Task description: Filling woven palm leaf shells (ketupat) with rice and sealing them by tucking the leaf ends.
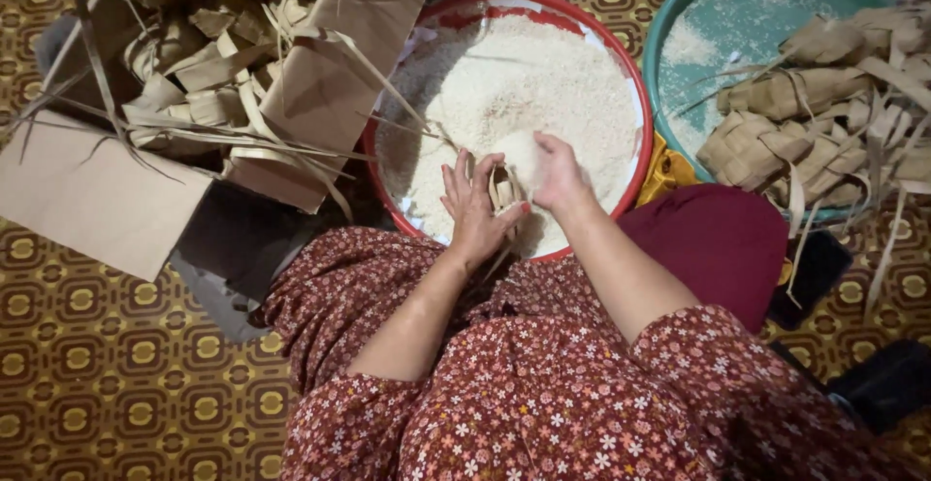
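The floor (116, 384) is covered in a brown and yellow sheet patterned with rounded squares, and the person sits on it in a dark red dress with small flowers. At the far left stands one open brown cardboard box (87, 190) holding a loose heap of empty woven palm-leaf pouches and long dry leaf strips. Right of it, in the middle, sits one round red-rimmed plastic basin (632, 74) filled with white uncooked rice (524, 83). Over its near edge the left hand (472, 211) is held with fingers spread and half open, cradling one small woven palm-leaf pouch (503, 193) against the palm. Just right of that, the right hand (560, 176) has its fingers bunched and curled down into the rice beside the pouch; what they pinch cannot be told. At the far right lies one round teal plastic tray (679, 16) dusted with rice grains, carrying a pile of woven pouches too tangled to count.
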